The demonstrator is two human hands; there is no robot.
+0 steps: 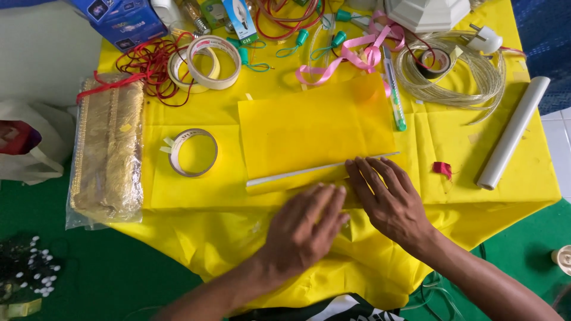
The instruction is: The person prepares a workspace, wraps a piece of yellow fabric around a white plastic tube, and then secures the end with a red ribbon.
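Note:
A folded yellow sheet (315, 128) lies in the middle of a yellow cloth (196, 196), its near edge wrapped around a thin white strip (309, 172). My left hand (306, 229) rests flat, fingers together, just below that edge. Beside it, my right hand (389, 199) presses flat with fingers spread on the sheet's near right edge. Neither hand grips anything.
A tape ring (193, 153) lies left of the sheet, with two larger tape rolls (205, 62) and red cord (146, 62) behind. Gold trim in a plastic bag (110, 148) sits at the left edge. A green cutter (394, 89), pink ribbon (351, 56), coiled clear cable (458, 74) and a white roll (511, 134) lie right.

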